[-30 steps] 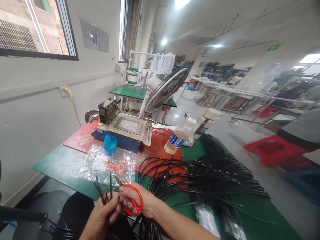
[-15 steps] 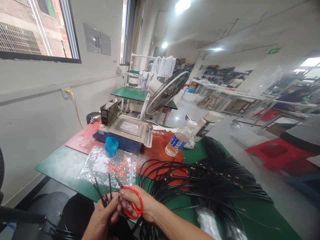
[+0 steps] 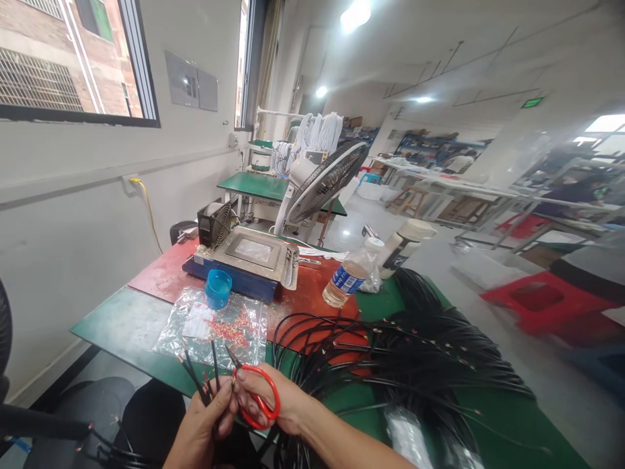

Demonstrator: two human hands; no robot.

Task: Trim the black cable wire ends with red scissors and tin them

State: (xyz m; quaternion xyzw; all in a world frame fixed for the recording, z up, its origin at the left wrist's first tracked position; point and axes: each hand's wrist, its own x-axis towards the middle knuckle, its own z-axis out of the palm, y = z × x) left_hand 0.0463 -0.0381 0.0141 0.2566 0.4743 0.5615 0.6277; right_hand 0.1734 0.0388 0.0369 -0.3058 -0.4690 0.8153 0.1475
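Observation:
Several black cables (image 3: 193,376) with bared ends stick up from my left hand (image 3: 208,412), whose fingers are closed round them. My right hand (image 3: 266,394) holds red-handled scissors (image 3: 276,398), their dark blades pointing up and to the left. The fingertips of both hands meet at a cable end, which is mostly hidden. Beyond the hands, a clear plastic bag (image 3: 173,332) lies on the table with small red and pale scraps (image 3: 233,327) on it. At its back edge stands a blue round container (image 3: 217,288).
A large pile of black cables (image 3: 430,345) covers the right of the green table (image 3: 112,326). Behind are a blue-sided heating unit (image 3: 244,277), a small fan (image 3: 215,225), a drink bottle (image 3: 347,277) and a pale flask (image 3: 403,247). A red stool (image 3: 541,299) stands at right.

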